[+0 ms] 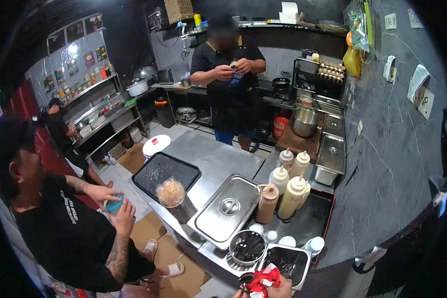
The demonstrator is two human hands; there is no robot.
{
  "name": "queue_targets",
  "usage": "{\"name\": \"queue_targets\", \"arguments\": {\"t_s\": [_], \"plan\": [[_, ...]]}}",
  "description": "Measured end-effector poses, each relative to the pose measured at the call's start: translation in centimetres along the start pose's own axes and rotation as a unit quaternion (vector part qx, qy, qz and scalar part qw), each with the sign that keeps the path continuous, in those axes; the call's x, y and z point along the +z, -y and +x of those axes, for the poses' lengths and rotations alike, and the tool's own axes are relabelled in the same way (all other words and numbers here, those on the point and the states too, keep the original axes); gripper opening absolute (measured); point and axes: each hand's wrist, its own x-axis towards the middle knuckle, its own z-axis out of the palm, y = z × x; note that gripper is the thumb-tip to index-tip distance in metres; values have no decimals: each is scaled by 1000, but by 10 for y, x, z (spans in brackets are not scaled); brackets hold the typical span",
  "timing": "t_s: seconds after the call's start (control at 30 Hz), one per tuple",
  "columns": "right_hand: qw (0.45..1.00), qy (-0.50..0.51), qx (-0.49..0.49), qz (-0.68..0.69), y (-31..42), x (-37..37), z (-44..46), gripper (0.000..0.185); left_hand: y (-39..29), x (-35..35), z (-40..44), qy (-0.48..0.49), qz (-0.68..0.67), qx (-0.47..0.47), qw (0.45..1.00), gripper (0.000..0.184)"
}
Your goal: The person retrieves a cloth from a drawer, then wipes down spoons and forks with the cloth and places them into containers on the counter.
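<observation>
At the bottom edge, my right hand (281,289) is closed around a red and white cloth (266,279). Beside it my left hand (240,294), mostly cut off by the frame, is closed at the handle of a dark, shiny spoon (246,278). The spoon's bowl is up against the cloth. Just beyond my hands a round metal container (247,232) holds several dark utensils. To its right sits a rectangular steel pan (307,259) with more dark, glossy cutlery inside.
Squeeze bottles (268,202) stand behind the containers, beside a lidded steel pan (223,211). A black tray (166,174) and a perforated holder (185,211) are on the counter. One person (67,233) at left holds a blue object; another (228,74) stands across.
</observation>
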Motion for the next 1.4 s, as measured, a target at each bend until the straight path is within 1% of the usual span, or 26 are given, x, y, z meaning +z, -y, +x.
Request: {"name": "queue_targets", "arguments": {"t_s": [0.07, 0.1, 0.13, 0.2, 0.27, 0.33, 0.37, 0.4, 0.43, 0.47, 0.5, 0.57, 0.6, 0.67, 0.7, 0.73, 0.8, 0.87, 0.97, 1.0, 1.03, 1.07, 1.2, 1.27, 1.33, 1.4], "plan": [[995, -7, -27, -98, -2, 17, -16, 23, 39, -45, -17, 38, -53, 10, 998, 44], [990, 25, -79, -115, 8, 26, -22, 24, 43, -58, -30, -16, -96, -55, 994, 43], [993, 59, -36, -94, 6, 37, -30, 25, 47, -72, -45, -21, -99, -52, 994, 43], [994, 59, -72, -57, 8, 69, -52, 27, 49, -101, -83, -132, -63, -107, 983, 43], [997, 19, -34, -66, -10, 108, -73, 24, 45, -127, -129, -116, -79, -52, 989, 43], [996, -45, -21, 77, -24, 155, -96, 21, 38, -160, -189, -77, -100, 37, 991, 42], [989, -51, 3, 137, -32, 184, -109, 21, 24, -173, -221, -186, 50, -6, 981, 38], [981, -46, 34, 184, -37, 208, -123, 22, 29, -190, -252, -205, -242, -26, 948, 40], [965, -21, 92, 243, -22, 238, -134, 25, 21, -198, -274, -266, -260, -49, 927, 64], [962, -26, 65, 265, 1, 271, -143, 27, 28, -218, -301, -260, -30, -10, 965, 33], [964, -25, 5, 264, 18, 293, -151, 32, 35, -238, -327, -281, 202, 25, 938, 18], [947, 47, -137, 287, 43, 329, -156, 38, -19, -225, -377, -350, 179, -12, 920, 14], [942, 117, -212, 232, 73, 360, -156, 41, 3, -241, -392, -361, 145, 95, 916, 11], [872, 196, -441, -82, 121, 442, -155, 47, -16, -242, -421, -399, 64, 64, 913, 8], [807, 173, -531, -192, 124, 490, -158, 51, -7, -251, -425, -434, 77, 91, 893, 11], [744, 38, -605, -281, 107, 541, -163, 57, 7, -255, -427, -472, 78, 109, 871, 16], [697, -118, -657, -262, 92, 590, -155, 59, -17, -244, -444, -507, 119, 102, 847, 17], [638, -127, -717, -251, 75, 608, -137, 59, 6, -248, -450, -518, 3, 142, 843, 15], [594, 42, -764, -248, 73, 578, -137, 53, 27, -244, -456, -581, 50, 70, 810, 15], [580, 120, -764, -255, 71, 561, -144, 51, 30, -238, -456, -575, 69, 59, 813, 10], [565, 202, -757, -259, 71, 544, -150, 50, 35, -236, -458, -549, -57, 22, 834, 10], [551, 293, -740, -254, 70, 526, -161, 48, 52, -236, -451, -555, -19, 57, 830, 11], [500, 595, -583, -238, 44, 449, -183, 41, 108, -245, -419, -521, -58, -80, 848, 11], [497, 688, -479, -227, 20, 406, -182, 37, 163, -249, -392, -512, -40, -107, 852, 12], [519, 744, -360, -218, -12, 353, -177, 34, 223, -247, -365, -508, 113, -153, 840, 9], [564, 769, -232, -194, -48, 290, -171, 31, 267, -217, -343, -498, 229, 12, 837, 9]]}}
